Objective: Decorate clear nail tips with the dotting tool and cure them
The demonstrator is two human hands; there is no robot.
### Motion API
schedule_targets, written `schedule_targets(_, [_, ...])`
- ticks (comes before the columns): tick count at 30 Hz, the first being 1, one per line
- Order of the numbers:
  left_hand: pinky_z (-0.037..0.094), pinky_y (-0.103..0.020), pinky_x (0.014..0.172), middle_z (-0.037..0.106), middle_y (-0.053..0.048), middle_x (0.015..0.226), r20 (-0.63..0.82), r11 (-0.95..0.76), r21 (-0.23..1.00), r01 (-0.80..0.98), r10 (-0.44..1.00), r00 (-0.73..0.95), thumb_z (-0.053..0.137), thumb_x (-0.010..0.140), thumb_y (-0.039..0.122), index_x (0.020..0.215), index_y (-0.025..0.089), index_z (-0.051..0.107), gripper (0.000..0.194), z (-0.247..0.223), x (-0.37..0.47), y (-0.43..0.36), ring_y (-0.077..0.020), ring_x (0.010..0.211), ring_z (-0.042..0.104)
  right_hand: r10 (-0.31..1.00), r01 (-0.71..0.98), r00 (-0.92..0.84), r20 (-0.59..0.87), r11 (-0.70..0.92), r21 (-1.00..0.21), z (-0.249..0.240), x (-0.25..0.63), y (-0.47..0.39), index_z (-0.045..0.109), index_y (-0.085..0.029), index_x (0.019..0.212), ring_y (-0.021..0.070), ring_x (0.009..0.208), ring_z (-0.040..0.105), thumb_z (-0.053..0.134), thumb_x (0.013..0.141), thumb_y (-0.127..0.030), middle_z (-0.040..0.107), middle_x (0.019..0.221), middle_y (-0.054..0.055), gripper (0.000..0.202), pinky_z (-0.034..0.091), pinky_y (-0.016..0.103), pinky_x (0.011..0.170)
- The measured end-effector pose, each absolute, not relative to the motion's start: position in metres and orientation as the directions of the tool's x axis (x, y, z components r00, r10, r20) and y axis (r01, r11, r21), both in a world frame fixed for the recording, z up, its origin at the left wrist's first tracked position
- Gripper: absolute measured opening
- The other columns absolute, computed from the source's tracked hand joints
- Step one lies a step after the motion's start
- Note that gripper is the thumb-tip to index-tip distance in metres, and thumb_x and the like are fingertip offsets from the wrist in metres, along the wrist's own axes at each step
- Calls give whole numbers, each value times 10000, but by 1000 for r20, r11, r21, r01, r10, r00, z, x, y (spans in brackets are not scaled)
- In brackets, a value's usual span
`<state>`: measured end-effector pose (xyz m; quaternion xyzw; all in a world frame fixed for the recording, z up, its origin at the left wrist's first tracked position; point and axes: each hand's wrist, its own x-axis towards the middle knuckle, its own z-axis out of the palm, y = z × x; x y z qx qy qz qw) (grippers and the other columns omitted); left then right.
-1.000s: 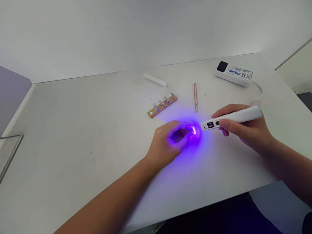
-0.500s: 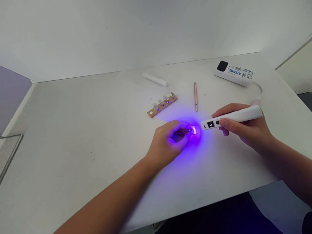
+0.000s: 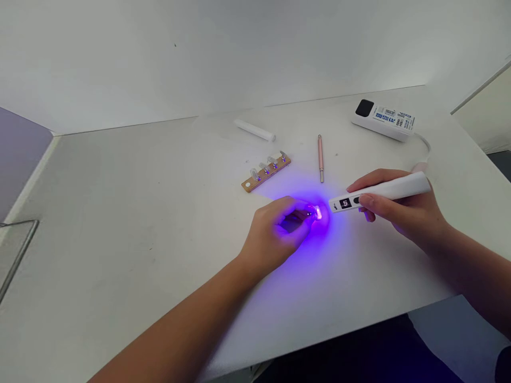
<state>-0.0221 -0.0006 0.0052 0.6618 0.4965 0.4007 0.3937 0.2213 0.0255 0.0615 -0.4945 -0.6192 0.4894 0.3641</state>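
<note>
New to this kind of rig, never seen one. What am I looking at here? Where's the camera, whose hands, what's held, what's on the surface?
There is no machine here: a person works with two bare hands, and the view comes from a camera worn on their head, looking forward and down.

The left hand pinches a small glowing piece, too bright to make out in detail. The right hand grips a white handheld lamp with a small lit display; its front end faces the piece without touching it, and violet light spreads around them.

On the white table lie a wooden strip carrying four clear pieces, a white rod, a pink pen-like tool, and a labelled white box with a cable.
</note>
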Motion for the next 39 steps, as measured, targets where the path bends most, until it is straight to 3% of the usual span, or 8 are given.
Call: schedule_targets(39, [591, -262, 640, 840, -66, 970, 152, -210, 918, 336, 970, 189, 709, 880, 179, 948, 191, 769, 91, 6, -21, -1, -147, 734, 732, 970, 268, -240, -30, 36, -963, 63, 220, 26, 834, -263, 860, 148, 538, 592, 857, 830, -313, 681, 620, 10, 63, 431, 296, 474])
